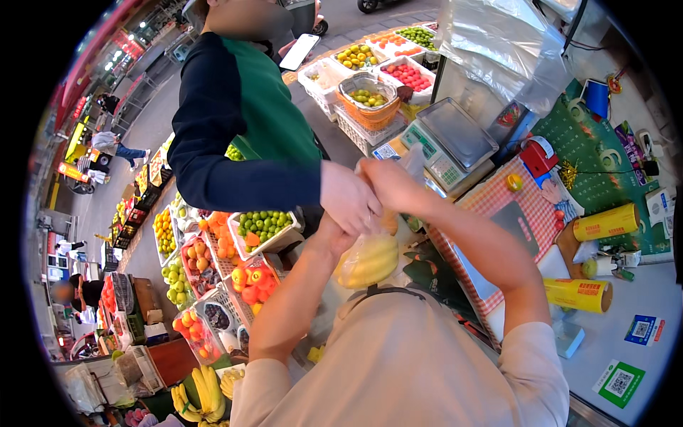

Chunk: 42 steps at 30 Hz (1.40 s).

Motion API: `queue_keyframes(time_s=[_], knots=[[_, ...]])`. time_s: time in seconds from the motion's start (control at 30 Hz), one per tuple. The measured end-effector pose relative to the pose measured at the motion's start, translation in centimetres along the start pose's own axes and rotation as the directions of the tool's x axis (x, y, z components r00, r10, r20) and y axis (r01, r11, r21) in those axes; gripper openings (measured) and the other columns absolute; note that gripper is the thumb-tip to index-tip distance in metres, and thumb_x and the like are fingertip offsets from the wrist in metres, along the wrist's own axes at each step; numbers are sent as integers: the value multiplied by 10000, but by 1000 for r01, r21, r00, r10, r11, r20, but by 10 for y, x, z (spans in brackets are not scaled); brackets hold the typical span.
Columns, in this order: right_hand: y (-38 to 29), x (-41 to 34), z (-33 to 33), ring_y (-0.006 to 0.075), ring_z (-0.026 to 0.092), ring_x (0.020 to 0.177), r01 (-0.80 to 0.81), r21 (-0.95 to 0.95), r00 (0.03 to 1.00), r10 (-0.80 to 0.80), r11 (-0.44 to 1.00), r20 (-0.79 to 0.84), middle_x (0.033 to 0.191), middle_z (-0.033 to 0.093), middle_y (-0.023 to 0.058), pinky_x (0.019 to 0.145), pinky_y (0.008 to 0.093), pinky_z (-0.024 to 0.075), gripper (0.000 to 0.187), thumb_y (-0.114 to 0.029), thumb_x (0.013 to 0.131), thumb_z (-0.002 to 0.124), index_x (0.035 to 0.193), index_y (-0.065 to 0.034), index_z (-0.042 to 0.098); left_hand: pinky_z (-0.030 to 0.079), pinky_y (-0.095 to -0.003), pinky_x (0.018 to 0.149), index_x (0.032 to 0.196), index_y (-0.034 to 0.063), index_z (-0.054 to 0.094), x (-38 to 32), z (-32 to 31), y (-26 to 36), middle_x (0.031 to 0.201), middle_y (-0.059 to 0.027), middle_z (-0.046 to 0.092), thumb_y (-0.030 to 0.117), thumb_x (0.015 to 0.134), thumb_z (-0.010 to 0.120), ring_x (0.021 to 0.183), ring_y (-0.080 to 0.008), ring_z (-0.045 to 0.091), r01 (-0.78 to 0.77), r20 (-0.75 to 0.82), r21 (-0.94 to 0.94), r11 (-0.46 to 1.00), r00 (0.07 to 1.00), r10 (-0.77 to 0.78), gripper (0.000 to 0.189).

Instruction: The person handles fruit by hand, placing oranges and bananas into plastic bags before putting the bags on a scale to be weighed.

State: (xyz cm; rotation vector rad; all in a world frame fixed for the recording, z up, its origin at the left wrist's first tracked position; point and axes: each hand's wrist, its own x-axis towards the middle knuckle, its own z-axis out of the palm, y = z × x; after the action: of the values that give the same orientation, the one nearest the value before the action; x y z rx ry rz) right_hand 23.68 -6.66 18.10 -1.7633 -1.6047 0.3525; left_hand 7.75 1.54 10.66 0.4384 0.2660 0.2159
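A clear plastic bag of long yellow fruit, apparently bananas, hangs close in front of my body. My right hand is closed around its gathered top, and some loose film sticks out beyond the fist. Lower down, my left hand is curled at the neck of the bag, its fingers partly hidden. A customer's hand reaches in from the left and lies between my hands, over my left one, touching the bag. The same person, in a green and navy top, holds a phone in the other hand.
On the right, a weighing scale stands beside a checkered cloth with a grey cutting board. Rolls of film lie farther right. Fruit crates crowd the left, with bananas below. A roll of plastic bags hangs above.
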Motion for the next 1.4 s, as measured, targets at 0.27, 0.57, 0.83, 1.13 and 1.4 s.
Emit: queue_keyframes(time_s=[0.27, 0.57, 0.83, 1.13, 1.4], knots=[[-48, -98, 39, 351, 628, 894, 71, -479, 988, 5, 875, 156, 969, 638, 165, 783, 421, 523, 365, -103, 714, 620, 1046, 48, 607, 478, -304, 728, 818, 92, 548, -3, 32, -25, 732, -44, 561, 273, 969, 526, 685, -150, 558, -5, -431, 21, 1000, 902, 13, 237], [56, -5, 47, 255, 635, 981, 30, 509, 846, -293, 860, 445, 1067, 659, 139, 833, 336, 502, 387, -116, 716, 721, 1070, 11, 629, 356, -255, 545, 867, 52, 579, -33, 58, -3, 578, 85, 346, 231, 961, 524, 479, -43, 309, 170, -300, 481, 860, 954, -21, 209], [37, -15, 76, 114, 582, 731, -598, 785, 768, -166, 162, 619, 787, 622, 66, 663, 236, 407, 281, 4, 621, 540, 901, 7, 555, 416, -254, 637, 879, 4, 651, -72, 49, 6, 712, -14, 573, 157, 860, 645, 641, -105, 528, 114, -385, 600, 792, 909, 160, 153], [18, 8, 75, 133, 514, 644, -486, 868, 869, -44, 101, 492, 696, 532, 56, 646, 231, 379, 211, -33, 603, 504, 809, -42, 460, 447, -237, 688, 915, -43, 637, -108, 34, 30, 799, -68, 661, 80, 782, 667, 741, -110, 601, 8, -402, 772, 636, 782, 477, 184], [55, 52, 104, 144, 592, 901, -199, 872, 974, -6, 447, 225, 951, 615, 86, 779, 274, 478, 326, 18, 694, 511, 1017, -17, 535, 514, -302, 740, 860, 58, 461, -79, 13, 69, 853, -62, 609, 65, 888, 633, 813, -172, 638, 82, -4, 994, -67, 663, 748, 175]])
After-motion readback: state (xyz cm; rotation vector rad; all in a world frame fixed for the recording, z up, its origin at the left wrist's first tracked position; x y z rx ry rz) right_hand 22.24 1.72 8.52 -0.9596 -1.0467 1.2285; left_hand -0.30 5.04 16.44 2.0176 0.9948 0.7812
